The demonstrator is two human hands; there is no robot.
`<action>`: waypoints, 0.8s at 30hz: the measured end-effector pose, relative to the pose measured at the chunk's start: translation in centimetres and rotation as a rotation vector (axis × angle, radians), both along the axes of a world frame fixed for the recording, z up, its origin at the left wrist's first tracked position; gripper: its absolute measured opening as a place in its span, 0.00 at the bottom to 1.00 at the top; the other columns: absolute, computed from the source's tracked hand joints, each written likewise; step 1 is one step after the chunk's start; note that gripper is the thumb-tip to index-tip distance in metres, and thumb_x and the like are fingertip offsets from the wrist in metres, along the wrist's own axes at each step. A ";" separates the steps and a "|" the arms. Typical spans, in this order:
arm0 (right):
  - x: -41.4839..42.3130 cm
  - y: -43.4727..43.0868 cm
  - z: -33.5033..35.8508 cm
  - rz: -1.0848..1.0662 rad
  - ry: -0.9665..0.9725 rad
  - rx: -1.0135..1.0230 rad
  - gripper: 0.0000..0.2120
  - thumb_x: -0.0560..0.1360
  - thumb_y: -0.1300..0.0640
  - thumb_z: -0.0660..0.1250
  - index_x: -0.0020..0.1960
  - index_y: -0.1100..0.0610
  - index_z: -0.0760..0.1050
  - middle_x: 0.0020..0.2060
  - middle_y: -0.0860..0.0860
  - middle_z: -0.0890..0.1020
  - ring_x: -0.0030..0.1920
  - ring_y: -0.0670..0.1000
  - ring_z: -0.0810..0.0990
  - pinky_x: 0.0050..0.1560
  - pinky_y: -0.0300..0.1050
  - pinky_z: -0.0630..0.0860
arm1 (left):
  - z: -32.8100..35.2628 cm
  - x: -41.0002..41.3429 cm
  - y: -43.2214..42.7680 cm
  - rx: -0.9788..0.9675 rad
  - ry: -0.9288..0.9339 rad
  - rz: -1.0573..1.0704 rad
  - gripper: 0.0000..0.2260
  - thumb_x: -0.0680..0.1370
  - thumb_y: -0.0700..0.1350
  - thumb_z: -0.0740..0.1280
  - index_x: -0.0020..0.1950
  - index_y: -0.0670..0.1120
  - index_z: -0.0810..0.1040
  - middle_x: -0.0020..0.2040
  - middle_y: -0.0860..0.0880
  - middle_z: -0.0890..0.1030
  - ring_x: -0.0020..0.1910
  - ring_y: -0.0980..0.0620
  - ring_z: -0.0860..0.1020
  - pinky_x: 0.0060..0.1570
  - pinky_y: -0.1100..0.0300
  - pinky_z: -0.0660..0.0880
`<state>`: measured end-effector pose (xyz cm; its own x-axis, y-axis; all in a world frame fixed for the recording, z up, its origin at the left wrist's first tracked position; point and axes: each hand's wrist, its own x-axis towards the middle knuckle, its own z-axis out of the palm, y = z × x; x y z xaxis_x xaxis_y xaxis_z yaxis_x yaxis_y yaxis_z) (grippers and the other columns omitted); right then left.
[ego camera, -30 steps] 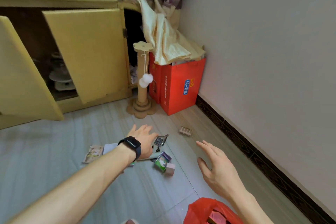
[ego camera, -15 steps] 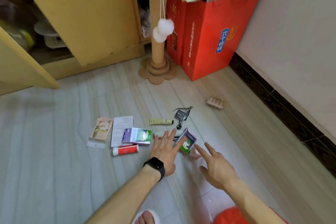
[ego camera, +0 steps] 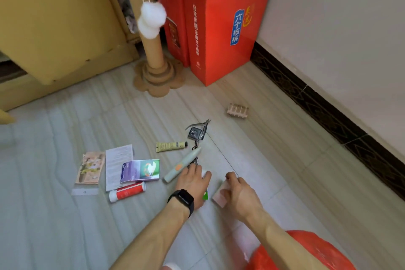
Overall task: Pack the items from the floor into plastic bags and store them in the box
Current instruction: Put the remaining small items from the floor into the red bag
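Observation:
Small items lie scattered on the grey floor. My left hand (ego camera: 192, 183), with a black watch on the wrist, is closed over a small green and white box (ego camera: 205, 194), which is mostly hidden beneath it. Just to the right, my right hand (ego camera: 240, 193) grips a small pink box (ego camera: 220, 196). Left of my hands lie a white pen-shaped device (ego camera: 183, 164), a purple and green box (ego camera: 140, 171), a red and white tube (ego camera: 127, 192), a paper leaflet (ego camera: 117, 163) and a flat packet (ego camera: 89, 167). A red plastic bag (ego camera: 311, 252) sits under my right forearm.
Farther out lie a yellow-green tube (ego camera: 171, 146), a black square item with metal nippers (ego camera: 196, 132) and a beige rack (ego camera: 237, 110). A cardboard scratching post (ego camera: 155, 59), red paper bags (ego camera: 219, 28) and a yellow cabinet door (ego camera: 54, 17) stand behind. The wall's dark skirting (ego camera: 328, 114) runs along the right.
The view has dropped closer to the floor. My left hand has come down over the green and white box, and my right hand has closed on the pink box.

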<state>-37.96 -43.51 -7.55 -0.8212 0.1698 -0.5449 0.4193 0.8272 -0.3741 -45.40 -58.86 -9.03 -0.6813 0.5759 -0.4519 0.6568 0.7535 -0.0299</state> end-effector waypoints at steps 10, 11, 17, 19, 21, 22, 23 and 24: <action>9.0 -0.1 12.1 -0.490 0.484 -0.453 0.14 0.76 0.50 0.70 0.58 0.39 0.73 0.46 0.42 0.82 0.43 0.42 0.81 0.44 0.38 0.75 | 13.8 2.9 -4.4 0.105 -0.041 0.139 0.35 0.67 0.68 0.67 0.70 0.56 0.65 0.63 0.48 0.70 0.61 0.44 0.74 0.54 0.53 0.70; 10.9 0.2 13.6 -0.590 0.524 -0.531 0.13 0.76 0.49 0.71 0.57 0.37 0.74 0.46 0.42 0.83 0.42 0.43 0.82 0.45 0.40 0.76 | 16.0 3.1 -3.9 0.140 -0.025 0.123 0.35 0.66 0.69 0.67 0.70 0.57 0.66 0.62 0.49 0.71 0.60 0.44 0.74 0.53 0.53 0.70; 23.7 3.6 15.8 -1.194 0.650 -0.809 0.09 0.77 0.56 0.70 0.56 0.54 0.77 0.44 0.55 0.86 0.43 0.59 0.87 0.45 0.54 0.83 | 26.5 5.9 0.5 0.300 0.103 -0.101 0.34 0.66 0.73 0.64 0.67 0.59 0.67 0.57 0.52 0.72 0.53 0.48 0.75 0.42 0.58 0.69; 27.9 4.1 14.6 -1.290 0.587 -0.721 0.07 0.77 0.58 0.70 0.55 0.55 0.77 0.42 0.56 0.86 0.41 0.56 0.87 0.41 0.50 0.82 | 28.3 8.0 2.5 0.315 0.113 -0.157 0.34 0.66 0.74 0.63 0.67 0.60 0.66 0.57 0.53 0.72 0.53 0.48 0.75 0.42 0.58 0.68; 31.0 4.3 13.1 -1.310 0.454 -0.633 0.08 0.78 0.57 0.70 0.55 0.55 0.76 0.41 0.55 0.86 0.39 0.54 0.87 0.41 0.49 0.80 | 28.9 10.4 4.7 0.309 0.091 -0.224 0.34 0.66 0.74 0.63 0.67 0.59 0.66 0.58 0.52 0.71 0.54 0.48 0.74 0.44 0.57 0.70; 31.9 4.3 12.3 -1.303 0.388 -0.600 0.09 0.78 0.57 0.69 0.56 0.56 0.75 0.41 0.56 0.86 0.38 0.54 0.87 0.41 0.49 0.80 | 28.8 11.5 5.6 0.300 0.079 -0.263 0.34 0.66 0.73 0.64 0.67 0.59 0.67 0.58 0.52 0.71 0.54 0.48 0.74 0.45 0.56 0.72; 32.8 4.4 11.6 -1.302 0.341 -0.571 0.09 0.78 0.57 0.69 0.57 0.57 0.75 0.41 0.56 0.86 0.38 0.54 0.86 0.41 0.50 0.81 | 28.6 12.8 6.7 0.286 0.067 -0.310 0.34 0.66 0.73 0.64 0.67 0.58 0.67 0.58 0.51 0.71 0.53 0.47 0.74 0.46 0.55 0.73; 33.2 4.5 11.1 -1.304 0.315 -0.549 0.10 0.78 0.56 0.68 0.57 0.58 0.74 0.41 0.56 0.86 0.37 0.53 0.86 0.42 0.50 0.81 | 28.3 13.8 7.6 0.271 0.057 -0.355 0.34 0.66 0.72 0.65 0.67 0.57 0.67 0.58 0.51 0.71 0.53 0.46 0.74 0.46 0.54 0.73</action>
<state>-4.72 -39.05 3.53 -0.3441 0.7088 -0.6158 0.5898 -0.3472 -0.7291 -31.58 -51.26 19.22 -0.4394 0.8710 -0.2196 0.8792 0.4672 0.0939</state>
